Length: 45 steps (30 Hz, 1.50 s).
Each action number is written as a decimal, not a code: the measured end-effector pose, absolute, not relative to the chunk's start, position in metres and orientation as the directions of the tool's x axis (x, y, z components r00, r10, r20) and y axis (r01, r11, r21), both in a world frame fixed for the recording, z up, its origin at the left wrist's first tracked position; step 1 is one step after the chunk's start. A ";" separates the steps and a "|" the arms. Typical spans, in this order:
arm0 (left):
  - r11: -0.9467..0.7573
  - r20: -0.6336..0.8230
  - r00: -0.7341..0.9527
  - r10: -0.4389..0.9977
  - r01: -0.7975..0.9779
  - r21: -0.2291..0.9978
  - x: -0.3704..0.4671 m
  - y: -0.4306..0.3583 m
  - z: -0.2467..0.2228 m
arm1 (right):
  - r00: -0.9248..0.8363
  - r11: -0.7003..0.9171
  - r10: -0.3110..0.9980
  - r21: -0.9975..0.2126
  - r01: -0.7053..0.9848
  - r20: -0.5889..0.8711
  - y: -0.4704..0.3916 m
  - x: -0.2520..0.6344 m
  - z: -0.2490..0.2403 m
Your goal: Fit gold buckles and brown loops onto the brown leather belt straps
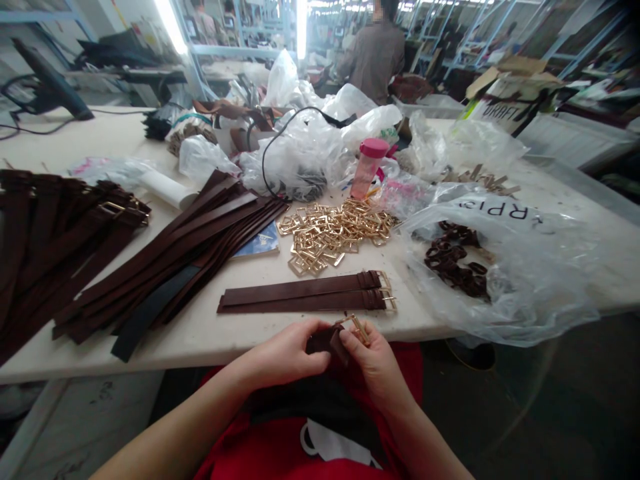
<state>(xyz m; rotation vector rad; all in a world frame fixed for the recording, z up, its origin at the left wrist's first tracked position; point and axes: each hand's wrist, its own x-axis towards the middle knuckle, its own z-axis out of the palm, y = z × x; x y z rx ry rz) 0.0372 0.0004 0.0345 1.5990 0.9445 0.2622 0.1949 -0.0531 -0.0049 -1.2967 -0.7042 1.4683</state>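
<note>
My left hand (293, 353) is closed on a dark brown leather belt strap (325, 339) at the table's front edge. A gold buckle (356, 328) sits at the strap's end, pinched between the thumb and fingers of my right hand (371, 353). The rest of this strap hangs down toward my lap, mostly hidden. Just beyond my hands lie two brown straps (300, 295) side by side, with gold buckles (387, 291) at their right ends. Behind them is a heap of loose gold buckles (335, 230).
Long brown strips (175, 253) fan out at left, beside buckled straps (45, 233). A clear plastic bag (530, 267) with brown leather loops (457, 260) lies at right. A pink-lidded bottle (367, 170) and crumpled bags (310, 143) stand behind. A person (377, 50) is further back.
</note>
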 end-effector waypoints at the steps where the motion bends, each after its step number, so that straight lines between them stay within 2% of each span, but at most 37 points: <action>1: 0.068 -0.332 0.672 0.662 0.387 0.920 0.036 0.000 0.036 | 0.173 -0.257 0.942 -0.950 -0.177 -0.287 -0.054 0.194 -0.006; 3: 0.143 -0.348 0.684 0.640 0.340 0.930 0.037 -0.001 0.035 | 0.290 -0.146 0.949 -0.987 0.068 -0.120 -0.055 0.192 -0.009; 5: 0.184 -0.361 0.648 0.670 0.326 0.927 0.039 -0.002 0.031 | 0.312 -0.120 0.947 -0.985 0.125 -0.076 -0.056 0.190 -0.008; 7: 0.195 -0.373 0.612 0.697 0.339 0.920 0.041 -0.004 0.027 | 0.240 -0.183 0.952 -0.982 -0.044 -0.188 -0.056 0.189 -0.006; 10: 0.195 -0.380 0.603 0.702 0.350 0.916 0.042 -0.007 0.027 | 0.017 -0.318 0.937 -0.874 -0.367 -0.348 -0.055 0.192 0.000; 12: 0.199 -0.385 0.603 0.699 0.353 0.914 0.040 -0.009 0.030 | -0.075 -0.365 0.924 -0.805 -0.468 -0.375 -0.055 0.194 0.001; 15: 0.224 -0.415 0.594 0.690 0.370 0.902 0.036 -0.012 0.033 | -0.108 -0.391 0.913 -0.775 -0.497 -0.393 -0.057 0.197 0.001; 18: 0.244 -0.438 0.605 0.665 0.378 0.893 0.033 -0.015 0.034 | -0.160 -0.405 0.913 -0.795 -0.451 -0.375 -0.059 0.200 0.002; 21: 0.190 -0.430 0.608 0.668 0.419 0.888 0.033 -0.017 0.036 | -0.192 -0.377 0.924 -0.871 -0.315 -0.330 -0.060 0.203 0.006; 24: 0.095 -0.401 0.605 0.687 0.473 0.876 0.032 -0.017 0.037 | -0.163 -0.338 0.935 -0.930 -0.141 -0.315 -0.060 0.203 0.010; 26: 0.102 -0.393 0.641 0.659 0.442 0.891 0.030 -0.015 0.037 | -0.112 -0.318 0.944 -0.945 -0.079 -0.309 -0.060 0.203 0.011; 30: 0.249 -0.422 0.648 0.634 0.345 0.905 0.024 -0.009 0.037 | 0.013 -0.278 0.960 -0.958 -0.068 -0.279 -0.061 0.201 0.011; 34: 0.501 -0.584 0.638 0.502 0.335 0.798 0.022 -0.006 0.032 | 0.053 -0.288 0.955 -0.955 -0.068 -0.292 -0.061 0.203 0.008; 36: 0.529 -0.583 0.664 0.468 0.318 0.787 0.024 -0.007 0.025 | 0.048 -0.304 0.950 -0.951 -0.062 -0.307 -0.060 0.204 0.005; 40: 0.508 -0.570 0.660 0.489 0.315 0.802 0.029 -0.008 0.013 | 0.026 -0.332 0.942 -0.941 -0.071 -0.335 -0.060 0.209 0.001; 45: 0.565 -0.572 0.727 0.380 0.308 0.766 0.029 -0.004 0.017 | 0.051 -0.337 0.940 -0.941 -0.036 -0.339 -0.061 0.211 -0.004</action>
